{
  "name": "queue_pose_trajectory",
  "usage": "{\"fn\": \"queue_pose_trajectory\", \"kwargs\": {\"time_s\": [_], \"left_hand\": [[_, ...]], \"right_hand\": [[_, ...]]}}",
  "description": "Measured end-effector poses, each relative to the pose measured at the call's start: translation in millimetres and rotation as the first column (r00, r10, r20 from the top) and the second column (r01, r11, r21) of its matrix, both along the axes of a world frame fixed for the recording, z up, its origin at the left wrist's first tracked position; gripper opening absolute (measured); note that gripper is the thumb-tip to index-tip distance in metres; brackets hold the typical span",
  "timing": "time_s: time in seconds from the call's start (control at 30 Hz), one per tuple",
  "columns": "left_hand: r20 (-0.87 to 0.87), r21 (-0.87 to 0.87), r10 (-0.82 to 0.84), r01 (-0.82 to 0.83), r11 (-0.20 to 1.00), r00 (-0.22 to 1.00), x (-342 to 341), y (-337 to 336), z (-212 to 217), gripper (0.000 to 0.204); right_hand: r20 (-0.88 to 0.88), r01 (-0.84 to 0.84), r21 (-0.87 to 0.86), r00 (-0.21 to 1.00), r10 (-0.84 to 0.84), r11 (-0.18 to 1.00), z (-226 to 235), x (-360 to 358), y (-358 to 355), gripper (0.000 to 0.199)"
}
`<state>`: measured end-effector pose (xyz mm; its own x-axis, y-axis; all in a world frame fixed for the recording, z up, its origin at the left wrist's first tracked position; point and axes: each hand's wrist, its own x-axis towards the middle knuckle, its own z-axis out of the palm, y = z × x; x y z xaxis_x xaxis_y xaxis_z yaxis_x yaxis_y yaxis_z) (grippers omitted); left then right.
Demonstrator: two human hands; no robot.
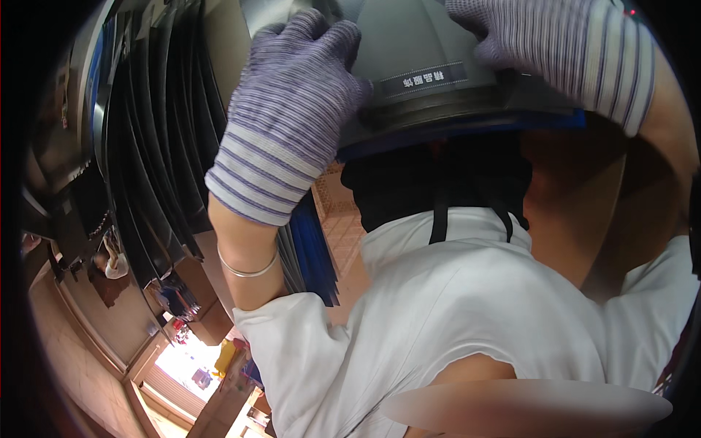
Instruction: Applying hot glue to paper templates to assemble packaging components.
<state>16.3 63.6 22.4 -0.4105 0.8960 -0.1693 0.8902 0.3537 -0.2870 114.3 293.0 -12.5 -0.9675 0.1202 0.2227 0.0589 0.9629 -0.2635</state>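
A dark grey, smooth panel (pixel 416 44) with a small dark label (pixel 423 79) near its lower edge is held up in front of my chest. My left hand (pixel 299 95), in a purple-and-white striped knit glove, grips its left side with curled fingers. At its right side, my right hand (pixel 537 44) wears a matching glove and has its fingers bent against the panel; the upper part of that hand is cut off by the frame. Under the panel's lower edge shows a blue strip (pixel 467 131). The panel's far side is out of sight.
Several long black sheets (pixel 150 139) hang in a row to the left. Blue and grey sheets (pixel 310 244) hang below my left wrist. A cardboard box (pixel 204 303) and a bright doorway (pixel 186 372) lie farther off at lower left. A small distant person (pixel 113 263) is there too.
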Motion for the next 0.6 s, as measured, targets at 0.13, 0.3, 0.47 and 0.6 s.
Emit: {"fn": "queue_pose_trajectory", "kwargs": {"time_s": [0.13, 0.3, 0.47, 0.6], "left_hand": [[0.024, 0.045, -0.067, 0.066, 0.997, 0.997, 1, -11, -1, 0.031], [0.546, 0.533, 0.030, -0.375, 0.759, 0.838, 11, -22, -35, 0.038], [0.291, 0.722, 0.240, -0.377, 0.580, 0.926, 14, 6, -57, 0.053], [0.330, 0.781, 0.217, -0.395, 0.483, 0.919, 15, 16, -71, 0.050]], "right_hand": [[0.224, -0.494, 0.346, 0.869, 0.441, 0.797, 32, -11, 10, 0.022], [0.166, -0.310, -0.111, 0.931, 0.325, 0.944, 34, 9, 4, 0.029], [-0.133, 0.016, -0.228, 0.990, -0.048, 0.973, -10, 11, -17, 0.042], [-0.190, 0.124, -0.036, 0.973, -0.129, 0.992, -46, 9, -20, 0.030]]}}
